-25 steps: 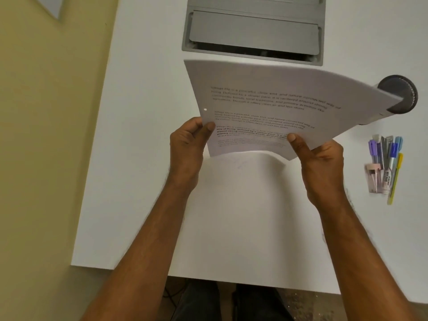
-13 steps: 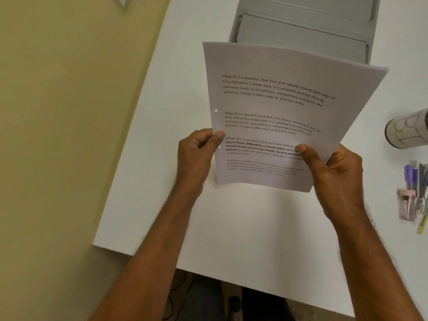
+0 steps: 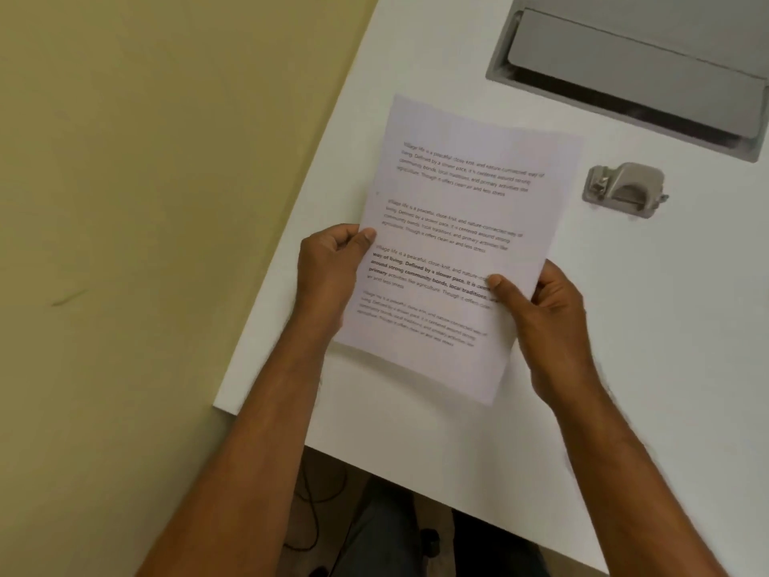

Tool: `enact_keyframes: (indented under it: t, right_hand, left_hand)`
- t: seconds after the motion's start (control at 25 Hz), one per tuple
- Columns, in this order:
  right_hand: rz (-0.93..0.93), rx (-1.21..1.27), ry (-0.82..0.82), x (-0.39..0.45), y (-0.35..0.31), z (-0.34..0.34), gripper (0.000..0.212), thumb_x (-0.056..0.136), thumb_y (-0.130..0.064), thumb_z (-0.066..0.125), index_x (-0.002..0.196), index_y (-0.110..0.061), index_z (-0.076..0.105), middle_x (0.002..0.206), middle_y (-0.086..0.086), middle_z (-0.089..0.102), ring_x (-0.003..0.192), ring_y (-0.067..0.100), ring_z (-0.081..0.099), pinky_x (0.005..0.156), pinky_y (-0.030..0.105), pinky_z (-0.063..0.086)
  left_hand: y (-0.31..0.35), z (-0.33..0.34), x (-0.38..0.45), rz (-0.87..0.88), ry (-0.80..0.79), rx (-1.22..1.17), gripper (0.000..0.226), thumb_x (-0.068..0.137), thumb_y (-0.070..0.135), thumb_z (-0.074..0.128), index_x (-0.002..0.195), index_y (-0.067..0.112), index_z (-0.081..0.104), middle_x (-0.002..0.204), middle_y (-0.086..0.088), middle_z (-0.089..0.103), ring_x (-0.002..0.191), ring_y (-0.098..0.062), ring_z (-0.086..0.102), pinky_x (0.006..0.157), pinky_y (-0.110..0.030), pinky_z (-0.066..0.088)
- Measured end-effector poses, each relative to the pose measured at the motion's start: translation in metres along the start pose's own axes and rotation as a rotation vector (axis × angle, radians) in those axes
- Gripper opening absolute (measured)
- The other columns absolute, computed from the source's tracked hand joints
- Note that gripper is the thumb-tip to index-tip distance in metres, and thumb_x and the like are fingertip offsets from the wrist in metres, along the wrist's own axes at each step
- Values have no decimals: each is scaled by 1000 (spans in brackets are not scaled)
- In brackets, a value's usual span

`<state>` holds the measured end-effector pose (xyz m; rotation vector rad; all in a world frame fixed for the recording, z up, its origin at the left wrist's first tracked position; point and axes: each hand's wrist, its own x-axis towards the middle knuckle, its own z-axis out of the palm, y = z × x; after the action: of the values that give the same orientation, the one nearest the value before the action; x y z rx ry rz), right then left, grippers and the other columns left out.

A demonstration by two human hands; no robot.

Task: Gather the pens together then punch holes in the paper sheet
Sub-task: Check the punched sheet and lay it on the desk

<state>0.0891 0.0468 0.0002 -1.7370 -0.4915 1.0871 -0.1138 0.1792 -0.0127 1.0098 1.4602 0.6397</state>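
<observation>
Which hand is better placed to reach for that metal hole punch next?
The right hand, probably: the hole punch sits on the table to the right of the paper sheet, while the left hand grips the far edge.

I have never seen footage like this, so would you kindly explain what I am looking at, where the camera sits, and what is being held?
There is no machine here: the camera is worn on a person's head and looks forward and down at their two bare hands. The left hand and the right hand each pinch a side edge of a printed paper sheet, thumbs on top, above a white table. On the table, to the right of the sheet, lies a grey metal hole punch. Beyond it a grey hatch is set into the tabletop. No pens show in this picture.
</observation>
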Motion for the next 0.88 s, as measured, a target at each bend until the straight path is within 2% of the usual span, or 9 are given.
enact_keyframes:
  t: [0.08,0.16,0.24,0.36,0.52,0.6,0.68,0.76,0.88]
  right_hand:
    - [85,-11,-20,2,12,21,8,100,-20,69,108,-20,72,104,1,81,96,15,77,79,39,61]
    - [150,-15,-34,4,21,40,12,102,-24,65,102,-13,69,103,11,78,92,24,75,82,54,61]
    - [172,-29,-45,6,27,57,12,104,-24,61,100,-19,71,100,0,80,96,25,77,84,48,64]
    - [128,-140,-30,9,35,73,15,103,-26,60,95,-31,72,90,-15,79,84,11,77,79,38,66]
    - [99,-231,17,12,46,77,13,102,-28,61,95,-32,72,84,-14,78,73,8,72,80,41,65]
    - [90,-230,32,12,48,78,13,102,-27,62,95,-34,71,83,-11,77,76,12,73,80,41,65]
    - [73,-230,38,11,47,79,12,101,-25,63,101,-35,69,84,-9,76,78,13,73,78,34,64]
    - [61,-233,42,11,47,80,20,101,-23,64,119,-31,65,87,-6,75,81,14,73,72,24,59]
    - [32,-287,41,11,46,82,33,101,-22,65,132,-28,56,87,-5,71,79,13,70,68,19,53]
  left_hand:
    - [-1,-19,13,-20,54,64,20,100,19,67,98,1,77,98,-13,80,96,-36,76,87,-46,64]
    - [-1,-36,24,-39,100,114,19,100,18,67,98,3,78,98,-12,81,96,-33,77,88,-43,64]
    - [-4,-46,34,-46,146,164,18,99,17,67,93,5,78,95,-10,81,90,-27,78,85,-39,64]
    - [-12,-50,45,-15,204,305,24,98,20,66,89,-1,73,84,-12,76,72,-19,63,72,-37,57]
    - [-20,-42,48,80,317,508,18,99,23,65,91,9,74,64,13,59,56,-2,49,57,-12,42]
    - [-18,-40,45,106,346,554,16,100,22,64,104,11,75,76,13,67,68,-3,63,63,-9,44]
    - [-19,-39,41,140,355,627,24,101,21,63,121,10,70,106,1,75,100,-17,71,84,-21,51]
    - [-22,-36,34,188,331,727,40,100,21,67,137,9,59,132,-6,67,123,-23,62,104,-33,50]
    - [-29,-30,27,242,307,935,61,95,25,74,147,9,47,139,-12,57,129,-29,53,110,-40,45]
